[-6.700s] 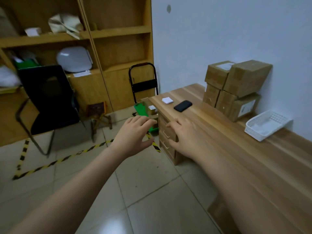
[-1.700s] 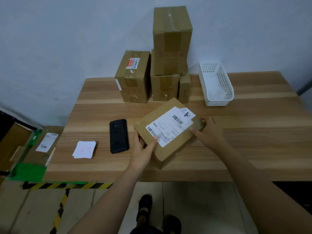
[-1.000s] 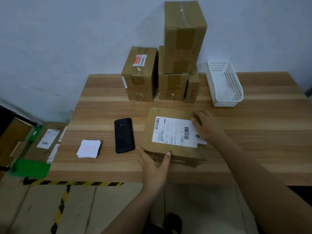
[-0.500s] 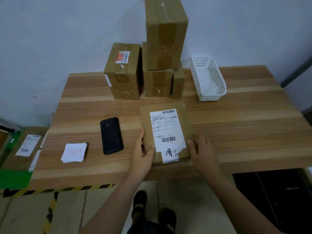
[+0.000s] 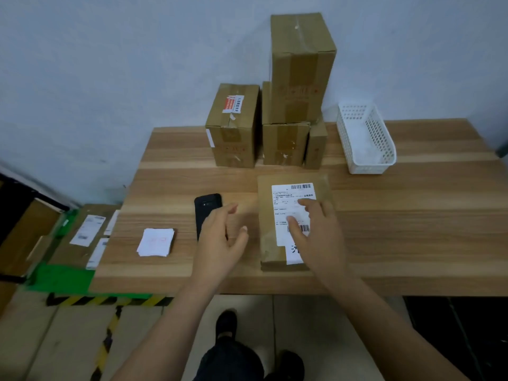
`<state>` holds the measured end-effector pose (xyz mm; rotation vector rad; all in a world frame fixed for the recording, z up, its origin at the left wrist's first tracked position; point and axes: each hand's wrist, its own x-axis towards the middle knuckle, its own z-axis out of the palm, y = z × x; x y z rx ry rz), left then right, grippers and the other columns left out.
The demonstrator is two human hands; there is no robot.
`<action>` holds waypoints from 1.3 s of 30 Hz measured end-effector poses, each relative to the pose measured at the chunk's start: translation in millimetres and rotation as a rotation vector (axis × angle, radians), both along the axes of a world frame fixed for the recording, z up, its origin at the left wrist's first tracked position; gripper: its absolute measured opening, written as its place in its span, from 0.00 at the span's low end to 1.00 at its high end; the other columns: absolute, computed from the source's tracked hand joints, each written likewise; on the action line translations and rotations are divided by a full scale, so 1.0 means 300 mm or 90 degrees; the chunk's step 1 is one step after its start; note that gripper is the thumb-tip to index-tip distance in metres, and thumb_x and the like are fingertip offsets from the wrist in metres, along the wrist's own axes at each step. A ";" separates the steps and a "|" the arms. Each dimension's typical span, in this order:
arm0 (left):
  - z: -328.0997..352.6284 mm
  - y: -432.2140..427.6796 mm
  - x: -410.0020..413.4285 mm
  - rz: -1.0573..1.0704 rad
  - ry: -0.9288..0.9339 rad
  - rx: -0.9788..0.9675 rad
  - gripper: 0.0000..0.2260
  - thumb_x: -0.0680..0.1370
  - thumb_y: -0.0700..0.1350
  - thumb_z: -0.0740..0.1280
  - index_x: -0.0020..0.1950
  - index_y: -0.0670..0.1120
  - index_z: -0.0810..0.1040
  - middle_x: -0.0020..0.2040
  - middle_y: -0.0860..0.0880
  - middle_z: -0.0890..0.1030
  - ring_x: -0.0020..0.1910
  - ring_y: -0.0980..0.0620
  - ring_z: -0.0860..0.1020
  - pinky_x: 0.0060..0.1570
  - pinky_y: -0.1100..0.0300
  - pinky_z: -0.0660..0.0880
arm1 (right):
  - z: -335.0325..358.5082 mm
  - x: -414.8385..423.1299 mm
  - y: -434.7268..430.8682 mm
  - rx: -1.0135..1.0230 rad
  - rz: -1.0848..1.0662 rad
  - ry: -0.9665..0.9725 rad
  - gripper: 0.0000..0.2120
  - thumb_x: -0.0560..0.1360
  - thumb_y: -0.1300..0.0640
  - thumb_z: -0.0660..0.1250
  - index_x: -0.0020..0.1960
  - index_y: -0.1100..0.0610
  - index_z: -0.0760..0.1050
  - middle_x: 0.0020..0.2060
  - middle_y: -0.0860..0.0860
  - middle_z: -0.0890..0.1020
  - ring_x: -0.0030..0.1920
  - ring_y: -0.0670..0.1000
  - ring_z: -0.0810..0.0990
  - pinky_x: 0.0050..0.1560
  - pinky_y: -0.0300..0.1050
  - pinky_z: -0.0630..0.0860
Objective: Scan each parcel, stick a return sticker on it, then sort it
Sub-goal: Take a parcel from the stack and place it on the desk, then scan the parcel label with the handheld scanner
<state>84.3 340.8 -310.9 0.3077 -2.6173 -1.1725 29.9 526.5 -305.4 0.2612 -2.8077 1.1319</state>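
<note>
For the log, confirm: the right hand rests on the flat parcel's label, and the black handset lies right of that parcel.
No: the head view shows the black handset left of the flat parcel, not right. The right hand does rest on its label.

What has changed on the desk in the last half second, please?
The left hand left the parcel's edge and moved left toward the black device; the right hand slid onto its label. The parcel, sticker stack, stacked boxes and basket stayed put.
</note>
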 end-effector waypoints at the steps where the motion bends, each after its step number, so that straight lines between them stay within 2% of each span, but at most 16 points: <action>1: 0.010 -0.043 0.000 -0.005 0.009 -0.031 0.20 0.77 0.44 0.69 0.68 0.48 0.71 0.61 0.57 0.72 0.61 0.61 0.69 0.60 0.64 0.65 | 0.014 -0.001 -0.045 0.003 0.016 0.004 0.18 0.78 0.50 0.66 0.65 0.53 0.71 0.59 0.49 0.73 0.57 0.48 0.73 0.52 0.40 0.72; 5: -0.007 -0.236 -0.019 -0.001 0.038 -0.131 0.19 0.75 0.42 0.70 0.66 0.46 0.73 0.61 0.52 0.76 0.61 0.53 0.71 0.59 0.64 0.64 | 0.026 -0.024 -0.248 0.052 0.091 0.013 0.17 0.78 0.49 0.64 0.64 0.53 0.71 0.59 0.49 0.72 0.57 0.48 0.72 0.56 0.44 0.73; 7: -0.047 -0.338 -0.033 -0.010 0.020 -0.172 0.20 0.74 0.42 0.70 0.65 0.45 0.73 0.59 0.50 0.77 0.60 0.49 0.73 0.59 0.59 0.67 | 0.000 -0.043 -0.358 0.062 0.116 0.000 0.17 0.78 0.49 0.64 0.65 0.53 0.70 0.60 0.49 0.71 0.58 0.48 0.73 0.57 0.45 0.73; 9: -0.096 -0.440 -0.046 -0.022 -0.015 -0.206 0.19 0.74 0.46 0.67 0.64 0.44 0.74 0.58 0.48 0.77 0.57 0.47 0.73 0.56 0.53 0.71 | -0.044 -0.061 -0.468 0.082 0.114 -0.041 0.18 0.78 0.49 0.64 0.66 0.53 0.70 0.61 0.49 0.71 0.59 0.48 0.73 0.58 0.43 0.73; 11: -0.149 -0.542 -0.057 -0.049 -0.054 -0.263 0.20 0.74 0.51 0.63 0.62 0.44 0.76 0.56 0.46 0.78 0.55 0.45 0.75 0.53 0.50 0.72 | -0.105 -0.078 -0.572 0.097 0.078 -0.122 0.19 0.78 0.48 0.65 0.66 0.53 0.69 0.62 0.50 0.70 0.60 0.49 0.72 0.57 0.42 0.72; 15: -0.261 -0.721 -0.075 -0.102 -0.085 -0.364 0.20 0.71 0.48 0.75 0.60 0.41 0.78 0.54 0.44 0.80 0.53 0.42 0.78 0.53 0.48 0.74 | -0.270 -0.100 -0.730 0.172 -0.015 -0.286 0.24 0.77 0.45 0.65 0.68 0.57 0.66 0.64 0.54 0.69 0.64 0.54 0.70 0.61 0.47 0.71; 18: -0.316 -0.815 -0.089 -0.127 -0.056 -0.377 0.18 0.74 0.51 0.68 0.59 0.41 0.78 0.54 0.44 0.80 0.52 0.44 0.77 0.52 0.49 0.75 | -0.357 -0.099 -0.807 0.194 -0.074 -0.340 0.37 0.71 0.37 0.68 0.70 0.58 0.63 0.66 0.56 0.66 0.68 0.58 0.64 0.65 0.51 0.66; 20: -0.343 -0.851 -0.100 -0.149 -0.063 -0.386 0.20 0.74 0.54 0.62 0.59 0.41 0.78 0.54 0.44 0.80 0.52 0.44 0.78 0.52 0.49 0.76 | -0.382 -0.101 -0.842 0.221 -0.102 -0.358 0.42 0.68 0.35 0.70 0.71 0.59 0.61 0.67 0.57 0.64 0.70 0.60 0.61 0.68 0.53 0.64; 22: -0.362 -0.866 -0.113 -0.166 -0.082 -0.378 0.20 0.73 0.53 0.67 0.59 0.40 0.78 0.54 0.43 0.81 0.52 0.43 0.79 0.51 0.49 0.76 | -0.387 -0.111 -0.865 0.211 -0.133 -0.366 0.41 0.67 0.37 0.73 0.69 0.60 0.63 0.66 0.58 0.65 0.69 0.59 0.62 0.66 0.52 0.65; 25: -0.366 -0.862 -0.131 -0.181 -0.091 -0.346 0.22 0.71 0.49 0.75 0.60 0.41 0.78 0.55 0.43 0.80 0.54 0.43 0.78 0.53 0.50 0.75 | -0.359 -0.134 -0.871 0.186 -0.158 -0.359 0.36 0.65 0.42 0.76 0.63 0.60 0.67 0.62 0.57 0.68 0.65 0.57 0.65 0.60 0.48 0.68; 28: -0.311 -0.839 -0.178 -0.198 -0.048 -0.324 0.22 0.71 0.47 0.75 0.62 0.41 0.77 0.56 0.44 0.79 0.54 0.43 0.76 0.53 0.50 0.74 | -0.295 -0.170 -0.860 0.162 -0.157 -0.339 0.35 0.62 0.41 0.76 0.60 0.59 0.68 0.57 0.55 0.70 0.62 0.56 0.67 0.57 0.48 0.69; 30: -0.242 -0.807 -0.239 -0.189 -0.009 -0.314 0.23 0.70 0.45 0.75 0.63 0.41 0.77 0.54 0.43 0.79 0.52 0.43 0.76 0.51 0.49 0.74 | -0.225 -0.207 -0.839 0.127 -0.160 -0.288 0.35 0.60 0.41 0.76 0.58 0.56 0.69 0.54 0.53 0.71 0.59 0.55 0.68 0.54 0.46 0.69; 33: -0.105 -0.733 -0.345 -0.179 0.071 -0.350 0.24 0.68 0.46 0.77 0.62 0.41 0.77 0.53 0.42 0.79 0.51 0.41 0.78 0.50 0.49 0.75 | -0.089 -0.269 -0.770 0.096 -0.158 -0.169 0.34 0.59 0.42 0.76 0.59 0.55 0.70 0.50 0.49 0.69 0.57 0.53 0.68 0.50 0.43 0.63; 35: -0.013 -0.671 -0.398 -0.177 0.127 -0.366 0.23 0.70 0.46 0.76 0.62 0.42 0.77 0.54 0.43 0.79 0.53 0.42 0.77 0.52 0.48 0.75 | 0.003 -0.304 -0.702 0.074 -0.163 -0.115 0.36 0.60 0.44 0.77 0.62 0.55 0.69 0.51 0.49 0.67 0.57 0.53 0.67 0.52 0.43 0.64; 39: 0.110 -0.528 -0.449 -0.171 0.179 -0.378 0.23 0.72 0.46 0.73 0.66 0.43 0.75 0.58 0.44 0.77 0.59 0.43 0.74 0.59 0.47 0.73 | 0.104 -0.364 -0.545 0.066 -0.153 -0.026 0.40 0.59 0.45 0.77 0.66 0.52 0.66 0.60 0.51 0.68 0.60 0.53 0.65 0.57 0.45 0.65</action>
